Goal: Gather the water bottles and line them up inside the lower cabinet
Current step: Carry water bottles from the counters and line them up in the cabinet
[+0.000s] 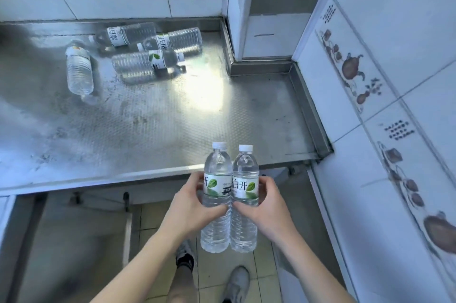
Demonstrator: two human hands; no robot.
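My left hand (191, 206) grips one clear labelled plastic water bottle (216, 194), right hand (267, 206) grips its twin (244, 197); fingers wrapped round labels, bottles upright, touching, carried as pair.

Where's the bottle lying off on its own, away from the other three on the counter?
In the head view, the lone bottle lies on its side at the far left of the steel counter, cap pointing away, just left of the three-bottle cluster.

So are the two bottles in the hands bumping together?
Touching. The head view shows the left bottle and right bottle pressed side by side, no gap at the labels.
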